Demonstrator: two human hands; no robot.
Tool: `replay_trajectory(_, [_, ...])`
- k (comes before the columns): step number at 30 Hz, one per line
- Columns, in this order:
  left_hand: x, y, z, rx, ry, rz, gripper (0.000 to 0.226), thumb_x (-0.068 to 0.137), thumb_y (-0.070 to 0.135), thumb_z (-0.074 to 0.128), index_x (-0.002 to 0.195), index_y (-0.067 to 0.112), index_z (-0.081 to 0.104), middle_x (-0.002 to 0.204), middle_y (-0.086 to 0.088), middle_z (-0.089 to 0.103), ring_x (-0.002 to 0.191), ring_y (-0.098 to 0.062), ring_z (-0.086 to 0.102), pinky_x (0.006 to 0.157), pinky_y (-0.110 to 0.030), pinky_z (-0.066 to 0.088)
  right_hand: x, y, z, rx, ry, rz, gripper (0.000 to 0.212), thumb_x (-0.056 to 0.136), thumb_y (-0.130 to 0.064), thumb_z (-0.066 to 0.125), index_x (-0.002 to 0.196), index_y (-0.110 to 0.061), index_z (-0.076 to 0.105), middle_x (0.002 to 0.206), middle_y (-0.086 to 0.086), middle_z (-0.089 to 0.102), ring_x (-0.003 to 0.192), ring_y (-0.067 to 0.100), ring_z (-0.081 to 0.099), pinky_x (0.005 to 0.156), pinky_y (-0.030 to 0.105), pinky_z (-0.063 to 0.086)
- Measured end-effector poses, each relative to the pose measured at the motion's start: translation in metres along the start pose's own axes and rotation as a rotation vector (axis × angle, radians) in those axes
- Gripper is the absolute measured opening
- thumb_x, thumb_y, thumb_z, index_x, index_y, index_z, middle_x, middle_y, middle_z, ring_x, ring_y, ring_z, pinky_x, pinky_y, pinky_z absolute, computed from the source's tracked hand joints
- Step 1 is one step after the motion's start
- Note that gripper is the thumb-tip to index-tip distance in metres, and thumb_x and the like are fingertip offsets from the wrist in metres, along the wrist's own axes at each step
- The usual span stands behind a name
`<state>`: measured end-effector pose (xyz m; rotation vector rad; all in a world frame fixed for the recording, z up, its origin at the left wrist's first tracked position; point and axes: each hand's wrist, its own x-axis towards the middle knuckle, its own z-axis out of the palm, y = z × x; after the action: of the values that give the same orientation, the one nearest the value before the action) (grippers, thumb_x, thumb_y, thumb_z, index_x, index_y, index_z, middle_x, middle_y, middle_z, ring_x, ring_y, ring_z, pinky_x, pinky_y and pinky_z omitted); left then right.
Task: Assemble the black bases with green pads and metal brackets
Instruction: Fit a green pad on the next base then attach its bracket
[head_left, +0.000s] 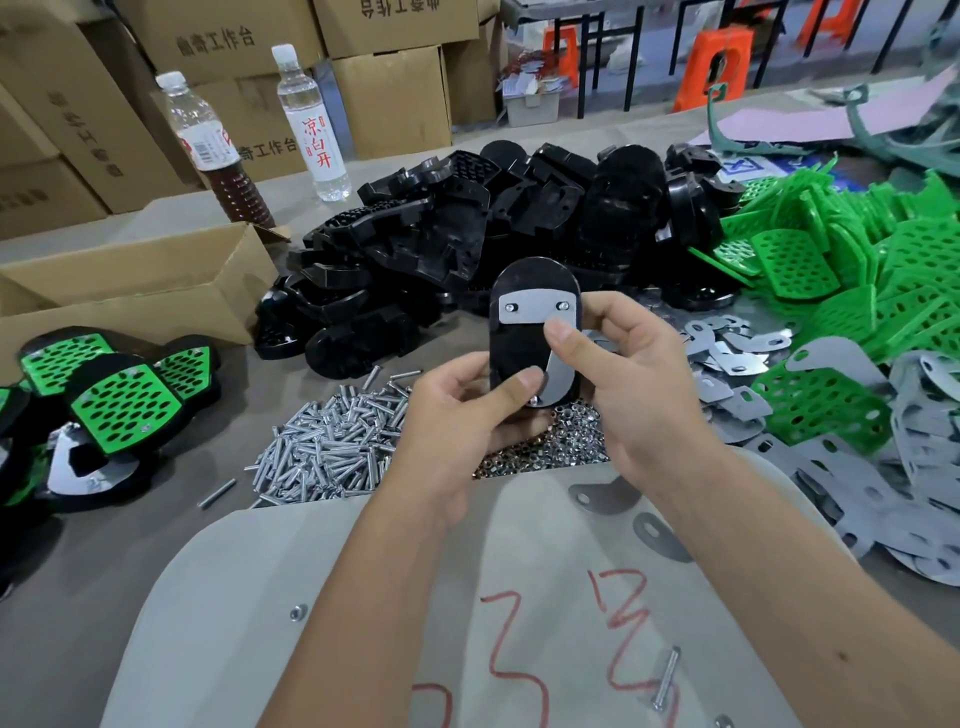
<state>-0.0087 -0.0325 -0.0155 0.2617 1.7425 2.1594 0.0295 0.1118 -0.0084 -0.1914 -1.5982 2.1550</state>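
Note:
I hold one black base (514, 338) upright above the table, its flat back toward me. A grey metal bracket (537, 312) lies on that back, with two screw ends showing near its top. My left hand (467, 415) grips the base's lower left edge, thumb on the black face. My right hand (618, 379) grips the right edge, thumb pressing the bracket's middle. Loose black bases (467, 244) are heaped behind, green pads (841, 291) at the right, flat metal brackets (883, 467) in front of them.
Screws (332, 447) and nuts (566, 441) lie piled under my hands. Finished bases with green pads (119, 400) sit at the left beside an open cardboard box (135, 291). Two bottles (311, 124) and stacked cartons stand behind. A grey board (363, 623) with red marks lies nearest me.

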Motion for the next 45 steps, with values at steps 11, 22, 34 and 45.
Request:
replay_trajectory(11, [0.001,-0.002,0.003,0.018,-0.019,0.045,0.013,0.098,-0.001,0.065,0.109,-0.005,0.071,0.1,-0.015,0.079,0.086,-0.024,0.074,0.083,-0.034,0.064,0.0,0.0,-0.002,-0.101,0.038,0.049,0.004,0.098,-0.022,0.073,0.1,-0.023,0.076,0.093,0.023,0.068,0.083,0.027,0.065,0.081,0.047,0.057])
replay_trajectory(22, [0.001,0.0,0.0,0.126,0.05,0.029,0.013,0.1,0.004,0.065,0.089,0.011,0.068,0.063,0.006,0.054,0.057,-0.01,0.046,0.057,-0.021,0.041,0.0,-0.003,-0.008,-0.151,-0.131,0.132,0.012,0.1,-0.018,0.071,0.112,-0.016,0.068,0.093,0.02,0.076,0.079,0.022,0.075,0.074,0.043,0.066])
replay_trajectory(34, [0.002,0.004,-0.006,0.115,0.009,0.024,0.006,0.101,0.005,0.062,0.096,0.002,0.06,0.062,0.005,0.032,0.053,-0.01,0.026,0.048,-0.018,0.025,0.0,0.002,-0.003,-0.199,-0.132,0.048,0.005,0.101,-0.019,0.069,0.104,-0.021,0.066,0.083,0.014,0.074,0.074,0.019,0.071,0.063,0.031,0.061])
replay_trajectory(45, [0.026,-0.001,0.046,0.438,0.185,0.243,0.019,0.105,0.033,0.06,0.091,0.023,0.069,0.082,0.01,0.075,0.068,-0.005,0.066,0.067,-0.025,0.054,0.019,-0.01,-0.027,-0.021,0.266,-0.026,0.007,0.107,-0.017,0.058,0.113,-0.012,0.058,0.108,0.014,0.071,0.094,0.029,0.076,0.072,0.037,0.065])
